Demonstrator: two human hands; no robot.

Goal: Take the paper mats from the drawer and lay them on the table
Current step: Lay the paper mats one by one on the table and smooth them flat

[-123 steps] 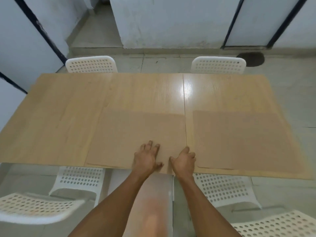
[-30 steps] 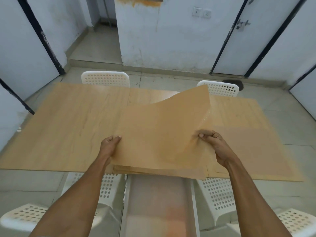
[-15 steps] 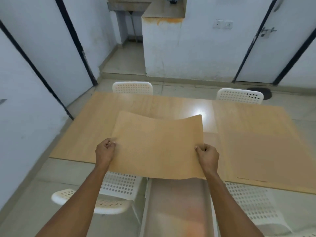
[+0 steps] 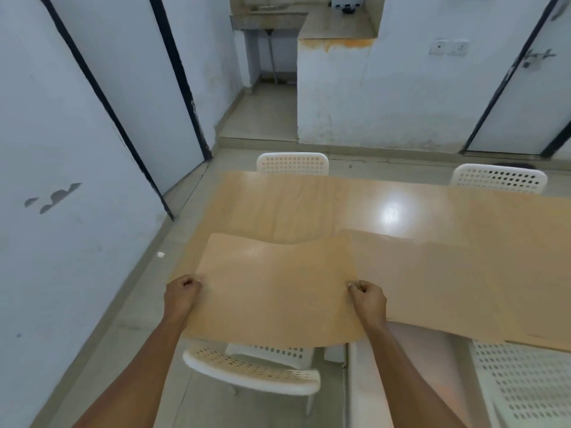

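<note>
I hold one brown paper mat (image 4: 275, 288) flat in the air over the near left corner of the wooden table (image 4: 296, 205). My left hand (image 4: 182, 293) pinches its left edge and my right hand (image 4: 367, 299) pinches its right edge. The sheet sags a little in the middle and its near edge hangs past the table's front. More brown paper mats (image 4: 448, 282) lie flat on the table to the right. The open drawer (image 4: 398, 381) juts out below the table's front edge under my right forearm.
White perforated chairs stand at the far side (image 4: 293, 163) (image 4: 497, 179) and at the near side (image 4: 253, 370) (image 4: 525, 387) of the table. A white wall (image 4: 61, 211) runs close along the left. A tiled floor strip lies between wall and table.
The lifted mat has travelled left, from over the stack in the table's middle to the table's left end. My view has swung left with it. Both hands keep their grip.
</note>
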